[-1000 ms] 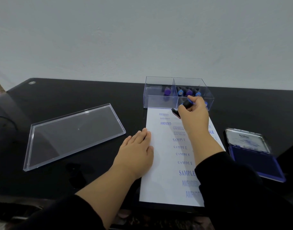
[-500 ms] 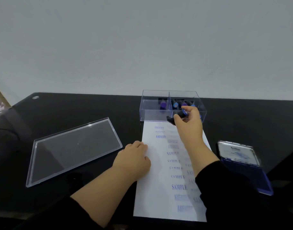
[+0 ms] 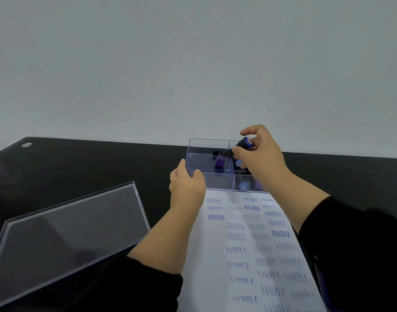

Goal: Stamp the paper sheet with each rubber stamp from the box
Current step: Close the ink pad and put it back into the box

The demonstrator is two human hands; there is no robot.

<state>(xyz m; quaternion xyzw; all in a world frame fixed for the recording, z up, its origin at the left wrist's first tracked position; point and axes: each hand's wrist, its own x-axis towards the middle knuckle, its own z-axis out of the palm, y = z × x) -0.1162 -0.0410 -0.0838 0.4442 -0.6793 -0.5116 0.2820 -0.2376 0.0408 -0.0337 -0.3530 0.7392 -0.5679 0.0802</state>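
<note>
A clear divided box (image 3: 220, 180) stands at the far end of the white paper sheet (image 3: 217, 251). The sheet carries several blue prints such as AMENDED, AIR MAIL, FRAGILE and SAMPLE. My right hand (image 3: 261, 161) pinches a black rubber stamp with a blue cap (image 3: 244, 144) above the box's right compartment. My left hand (image 3: 186, 182) grips the box's near left corner, thumb over the front rim. A purple-capped stamp (image 3: 219, 162) stands in the left compartment, and blue-capped stamps (image 3: 242, 185) show through the right one.
The clear box lid (image 3: 64, 235) lies upside down on the black table (image 3: 91, 163) to the left. A sliver of the blue ink pad (image 3: 323, 287) shows at the lower right, mostly hidden by my right sleeve. A pale wall rises just behind the table.
My right hand carried the stamp from the top of the sheet up over the box. My left hand left the paper and took hold of the box's corner. The view tilted upward.
</note>
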